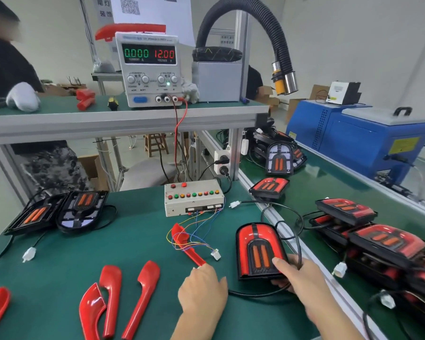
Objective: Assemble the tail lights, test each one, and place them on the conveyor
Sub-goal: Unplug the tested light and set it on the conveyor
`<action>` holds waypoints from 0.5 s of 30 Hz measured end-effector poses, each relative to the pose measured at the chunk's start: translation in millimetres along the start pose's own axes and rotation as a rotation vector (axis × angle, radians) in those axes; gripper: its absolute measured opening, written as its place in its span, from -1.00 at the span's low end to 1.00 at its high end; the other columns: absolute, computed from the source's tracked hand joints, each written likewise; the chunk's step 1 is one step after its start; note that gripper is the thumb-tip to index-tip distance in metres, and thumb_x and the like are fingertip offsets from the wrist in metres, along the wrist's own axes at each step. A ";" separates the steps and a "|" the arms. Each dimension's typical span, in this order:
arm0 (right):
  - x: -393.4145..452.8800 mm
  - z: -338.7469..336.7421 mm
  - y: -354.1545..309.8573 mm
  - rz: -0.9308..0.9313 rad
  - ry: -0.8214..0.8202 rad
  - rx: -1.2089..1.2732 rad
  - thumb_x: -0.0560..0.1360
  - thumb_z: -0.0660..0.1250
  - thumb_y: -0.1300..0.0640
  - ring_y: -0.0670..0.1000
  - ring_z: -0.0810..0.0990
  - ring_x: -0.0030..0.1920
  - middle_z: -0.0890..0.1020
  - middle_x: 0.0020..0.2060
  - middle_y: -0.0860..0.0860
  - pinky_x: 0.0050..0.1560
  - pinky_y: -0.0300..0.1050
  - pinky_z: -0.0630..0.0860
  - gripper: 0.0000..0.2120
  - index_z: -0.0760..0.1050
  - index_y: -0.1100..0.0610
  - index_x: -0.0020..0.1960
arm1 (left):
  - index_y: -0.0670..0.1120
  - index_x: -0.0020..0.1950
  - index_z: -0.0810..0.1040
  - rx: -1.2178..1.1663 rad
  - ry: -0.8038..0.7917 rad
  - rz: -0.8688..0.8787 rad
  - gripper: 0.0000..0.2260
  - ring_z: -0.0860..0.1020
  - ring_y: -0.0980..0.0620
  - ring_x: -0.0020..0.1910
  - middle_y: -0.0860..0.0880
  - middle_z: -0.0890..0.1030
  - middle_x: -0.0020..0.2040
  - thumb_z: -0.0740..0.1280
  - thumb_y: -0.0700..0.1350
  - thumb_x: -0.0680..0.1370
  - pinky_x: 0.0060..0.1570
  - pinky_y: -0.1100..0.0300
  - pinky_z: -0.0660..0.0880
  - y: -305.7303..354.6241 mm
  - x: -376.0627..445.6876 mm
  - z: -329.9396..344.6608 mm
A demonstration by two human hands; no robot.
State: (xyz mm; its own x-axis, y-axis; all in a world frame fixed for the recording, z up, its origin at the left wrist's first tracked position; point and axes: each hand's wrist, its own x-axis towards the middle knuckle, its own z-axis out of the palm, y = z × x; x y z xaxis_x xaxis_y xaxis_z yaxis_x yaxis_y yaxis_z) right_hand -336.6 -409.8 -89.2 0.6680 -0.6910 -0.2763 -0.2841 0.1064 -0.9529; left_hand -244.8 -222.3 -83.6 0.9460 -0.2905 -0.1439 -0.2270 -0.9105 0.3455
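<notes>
Head view looks down on our green bench mat (59, 273), where our right hand (302, 280) grasps the near end of an assembled tail light (257, 249), thumb over its red lens, at the mat's right edge just beside the aluminium rail (302, 246). Our left hand (201, 288) pinches the near tip of a red trim piece (185, 244) lying under the coloured test leads (196, 231) of the button test box (193, 198). Three more red trims (118, 290) lie at the near left, and two unfinished black housings (59, 212) sit at the far left. Right of the rail, the green conveyor (312, 182) carries several finished lights (346, 209). On the raised shelf (123, 116) a power supply (149, 69) reads 12.00 volts, with a black corrugated hose (263, 23) arching beside it. A blue machine (361, 146) stands beyond the conveyor.
</notes>
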 end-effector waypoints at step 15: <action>-125.4 -46.4 14.5 -0.188 -0.431 -0.126 0.41 0.47 0.26 0.02 0.72 0.12 0.75 0.07 0.02 0.10 -0.24 0.59 -0.54 0.55 0.09 0.30 | 0.09 -0.04 0.67 -0.524 0.206 0.190 -0.83 0.64 0.16 -0.14 0.27 0.61 -0.33 0.38 -0.18 0.55 -0.18 0.34 0.41 -34.7 -60.8 -16.8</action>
State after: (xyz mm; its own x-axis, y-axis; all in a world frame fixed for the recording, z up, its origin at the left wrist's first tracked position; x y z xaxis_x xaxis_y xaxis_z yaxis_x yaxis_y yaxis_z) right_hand -456.4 -354.8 -62.6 0.9321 -0.3284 -0.1529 -0.1944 -0.0973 -0.9761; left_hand -290.5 -168.2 -71.3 0.9372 -0.3238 0.1298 -0.3019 -0.5663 0.7669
